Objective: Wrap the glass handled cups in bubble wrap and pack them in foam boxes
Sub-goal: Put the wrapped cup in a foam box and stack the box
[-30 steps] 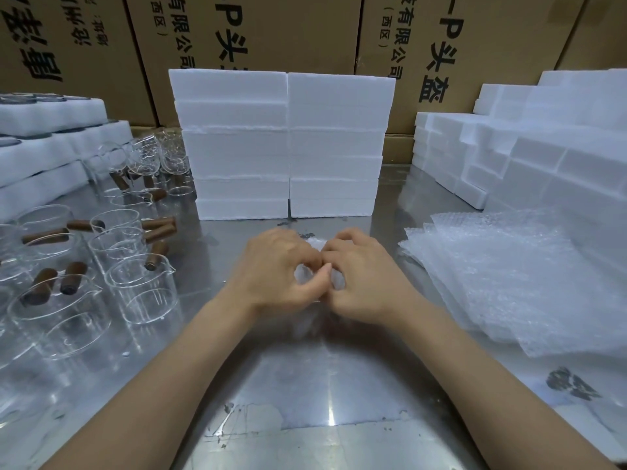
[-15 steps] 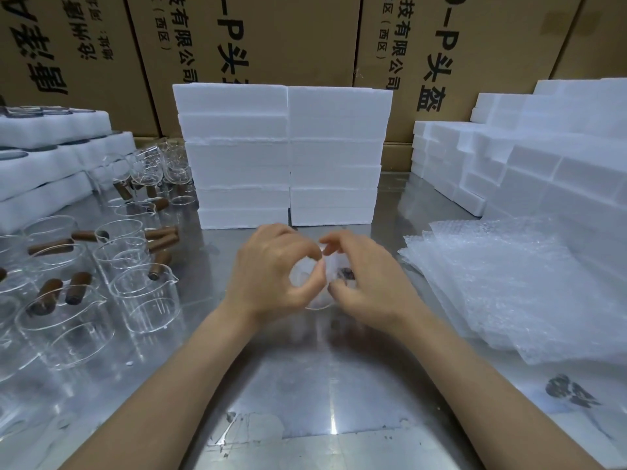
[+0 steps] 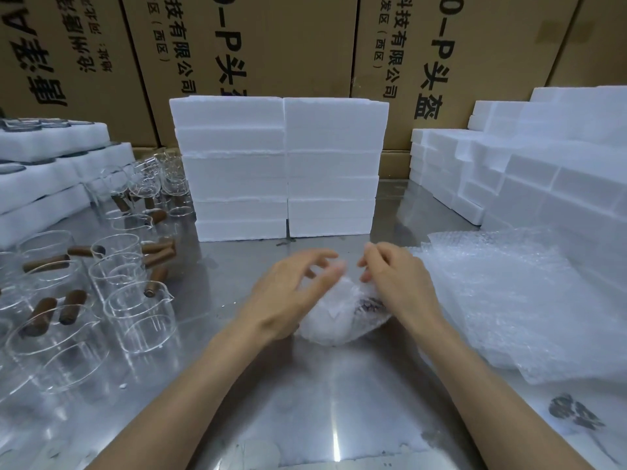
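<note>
A glass cup wrapped in bubble wrap (image 3: 339,313) lies on the steel table (image 3: 322,401) at the centre; a dark bit of its handle shows through the wrap. My left hand (image 3: 291,296) lies over its left side, fingers spread and loose, blurred by motion. My right hand (image 3: 400,286) is on its right side, with curled fingertips pinching the wrap's upper edge. Several bare glass cups with brown wooden handles (image 3: 142,313) stand at the left. A pile of bubble wrap sheets (image 3: 529,300) lies at the right.
Two stacks of white foam boxes (image 3: 281,164) stand just behind my hands. More foam pieces (image 3: 543,171) are piled at the right, and foam trays (image 3: 51,144) at the far left. Cardboard cartons (image 3: 288,45) wall off the back.
My hands have drawn apart from their tight pinch together. The left fingers have opened and spread, and the wrapped cup now shows between and below the hands.
</note>
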A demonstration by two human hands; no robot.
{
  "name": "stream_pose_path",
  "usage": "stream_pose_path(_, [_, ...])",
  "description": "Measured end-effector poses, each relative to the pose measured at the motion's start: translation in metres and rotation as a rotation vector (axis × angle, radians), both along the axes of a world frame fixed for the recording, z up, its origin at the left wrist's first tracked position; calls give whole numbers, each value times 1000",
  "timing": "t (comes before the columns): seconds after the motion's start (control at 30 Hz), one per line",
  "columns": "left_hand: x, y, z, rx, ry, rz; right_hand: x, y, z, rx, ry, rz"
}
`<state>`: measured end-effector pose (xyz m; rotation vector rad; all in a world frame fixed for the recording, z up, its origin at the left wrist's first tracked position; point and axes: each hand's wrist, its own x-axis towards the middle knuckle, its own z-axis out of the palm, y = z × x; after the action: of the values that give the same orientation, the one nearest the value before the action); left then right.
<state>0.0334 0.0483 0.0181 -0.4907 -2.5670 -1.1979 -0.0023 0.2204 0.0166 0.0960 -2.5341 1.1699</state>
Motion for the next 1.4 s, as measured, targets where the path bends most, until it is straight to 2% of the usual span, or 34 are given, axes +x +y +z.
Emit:
stream_pose_path(0.13, [-43, -14, 41, 321, 119, 244, -41, 6, 34, -483, -93, 37])
stream_pose_path(0.27, [-88, -21, 92, 426, 94, 332, -81, 5, 91, -653, -77, 8])
stream_pose_path(0.4, [-120, -12, 116, 424, 8, 357, -113, -3, 118, -704, -72, 20])
stream_pose_path(0.67, [-138, -8, 118, 369, 11, 457, -132, -17, 127, -645, -106, 88])
stream_pose_path(1.4, [-137, 3, 120, 475, -77, 402, -144, -4, 131, -711, -117, 49])
